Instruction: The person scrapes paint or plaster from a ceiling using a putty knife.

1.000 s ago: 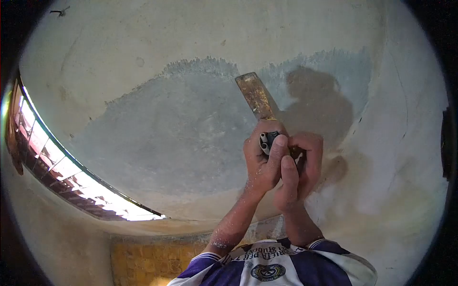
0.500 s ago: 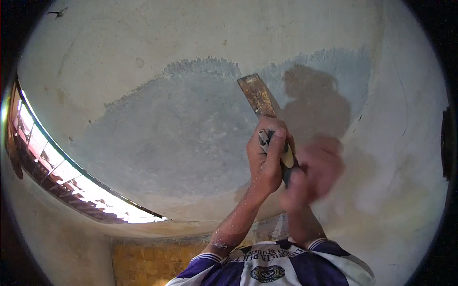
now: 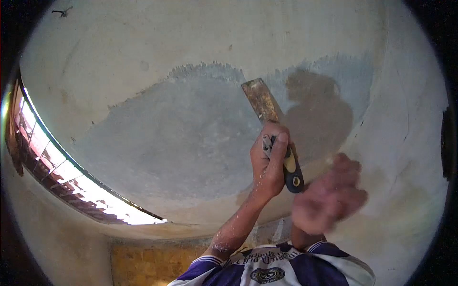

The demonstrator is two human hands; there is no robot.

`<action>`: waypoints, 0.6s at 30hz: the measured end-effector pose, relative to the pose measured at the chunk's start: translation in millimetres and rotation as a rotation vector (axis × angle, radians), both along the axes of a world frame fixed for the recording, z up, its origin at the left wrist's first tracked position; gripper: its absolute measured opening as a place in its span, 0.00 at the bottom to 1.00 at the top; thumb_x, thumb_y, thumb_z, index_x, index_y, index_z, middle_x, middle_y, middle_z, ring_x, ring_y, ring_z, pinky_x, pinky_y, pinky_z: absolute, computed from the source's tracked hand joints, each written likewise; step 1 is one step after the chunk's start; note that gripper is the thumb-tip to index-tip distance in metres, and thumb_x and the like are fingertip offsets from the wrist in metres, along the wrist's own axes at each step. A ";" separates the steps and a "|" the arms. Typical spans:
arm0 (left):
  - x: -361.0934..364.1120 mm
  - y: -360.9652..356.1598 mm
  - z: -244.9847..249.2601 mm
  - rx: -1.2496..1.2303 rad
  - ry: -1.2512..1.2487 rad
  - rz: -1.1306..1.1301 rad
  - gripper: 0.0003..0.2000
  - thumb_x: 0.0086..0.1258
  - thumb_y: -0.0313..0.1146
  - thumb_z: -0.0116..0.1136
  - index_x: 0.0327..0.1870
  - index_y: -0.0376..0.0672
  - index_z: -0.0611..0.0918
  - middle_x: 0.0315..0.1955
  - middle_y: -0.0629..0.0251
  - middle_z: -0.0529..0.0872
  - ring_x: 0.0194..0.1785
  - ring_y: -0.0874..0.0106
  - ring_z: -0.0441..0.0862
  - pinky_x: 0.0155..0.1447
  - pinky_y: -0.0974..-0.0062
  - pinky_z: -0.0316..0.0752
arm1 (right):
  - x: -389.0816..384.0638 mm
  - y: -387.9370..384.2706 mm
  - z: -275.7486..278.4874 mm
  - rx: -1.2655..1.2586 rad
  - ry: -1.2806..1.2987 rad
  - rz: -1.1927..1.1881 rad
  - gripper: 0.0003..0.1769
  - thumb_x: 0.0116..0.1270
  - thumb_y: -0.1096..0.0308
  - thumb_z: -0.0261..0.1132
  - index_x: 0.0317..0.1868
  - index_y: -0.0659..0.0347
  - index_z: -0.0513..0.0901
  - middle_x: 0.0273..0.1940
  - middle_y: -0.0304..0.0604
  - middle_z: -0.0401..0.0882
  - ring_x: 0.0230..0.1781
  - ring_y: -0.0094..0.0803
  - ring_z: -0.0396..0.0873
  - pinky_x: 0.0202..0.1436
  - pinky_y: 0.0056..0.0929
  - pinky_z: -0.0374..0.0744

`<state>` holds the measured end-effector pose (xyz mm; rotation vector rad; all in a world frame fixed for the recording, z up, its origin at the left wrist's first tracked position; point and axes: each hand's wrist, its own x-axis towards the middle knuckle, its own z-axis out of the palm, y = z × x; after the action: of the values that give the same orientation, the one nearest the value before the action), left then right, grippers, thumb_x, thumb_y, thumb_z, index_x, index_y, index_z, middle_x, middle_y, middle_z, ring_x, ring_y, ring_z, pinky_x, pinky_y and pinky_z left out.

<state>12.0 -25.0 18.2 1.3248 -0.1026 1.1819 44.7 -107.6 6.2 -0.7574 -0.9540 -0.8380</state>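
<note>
1. Left hand (image 3: 267,167): fist closed round the scraper (image 3: 293,175), thumb along the handle; blade angles up and left, black-and-yellow handle end emerges below the thumb. Small rolled grey piece (image 3: 266,144) pinched in same grip; material unclear.
2. Right hand (image 3: 329,198): blurred, loosely open, fingers part-curled, just beside the handle end; contact cannot be told.
3. Blade: rust-stained, in front of the grey patch (image 3: 191,133) on the wall (image 3: 191,33); whether it touches, cannot tell.
4. Shadow (image 3: 322,109) falls right of blade.
5. Far left: barred window (image 3: 71,176), bright.
</note>
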 end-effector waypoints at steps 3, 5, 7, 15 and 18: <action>-2.6 -1.8 -4.7 0.039 -0.019 0.045 0.10 0.78 0.36 0.48 0.37 0.39 0.74 0.29 0.66 0.75 0.29 0.78 0.72 0.35 0.78 0.69 | 12.8 8.5 -1.2 -0.244 -0.228 -0.018 0.10 0.66 0.59 0.52 0.35 0.55 0.65 0.32 0.42 0.71 0.39 0.38 0.69 0.55 0.48 0.73; -1.1 4.9 -7.9 0.077 0.016 0.055 0.10 0.78 0.37 0.48 0.37 0.39 0.74 0.29 0.66 0.75 0.29 0.78 0.72 0.35 0.78 0.69 | 8.6 6.6 4.3 -0.041 -0.108 0.123 0.10 0.65 0.61 0.56 0.35 0.55 0.65 0.31 0.41 0.71 0.37 0.36 0.66 0.50 0.47 0.73; -5.7 -1.9 -8.8 0.012 0.027 0.028 0.10 0.78 0.36 0.48 0.37 0.40 0.74 0.29 0.66 0.75 0.28 0.78 0.72 0.34 0.78 0.69 | -2.4 10.5 10.0 0.161 -0.006 0.270 0.09 0.63 0.64 0.57 0.35 0.55 0.65 0.31 0.40 0.70 0.37 0.35 0.64 0.49 0.47 0.71; 2.1 7.3 -5.4 0.033 -0.011 -0.013 0.09 0.78 0.36 0.48 0.38 0.40 0.73 0.28 0.68 0.77 0.28 0.78 0.73 0.33 0.78 0.69 | -6.7 11.4 -10.2 0.255 0.147 0.199 0.09 0.64 0.62 0.57 0.33 0.55 0.65 0.33 0.41 0.70 0.36 0.38 0.66 0.49 0.49 0.71; -8.8 -0.8 -10.6 -0.038 0.020 -0.057 0.09 0.78 0.36 0.48 0.37 0.40 0.73 0.27 0.69 0.76 0.29 0.79 0.73 0.35 0.78 0.69 | 7.5 5.9 -19.4 -0.385 -0.157 -0.219 0.09 0.64 0.63 0.58 0.37 0.57 0.67 0.35 0.43 0.69 0.31 0.39 0.68 0.51 0.47 0.73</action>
<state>3.2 -25.8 7.6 1.2924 -0.1021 1.1172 52.2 -101.7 -13.2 -1.1559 -1.2063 -0.9251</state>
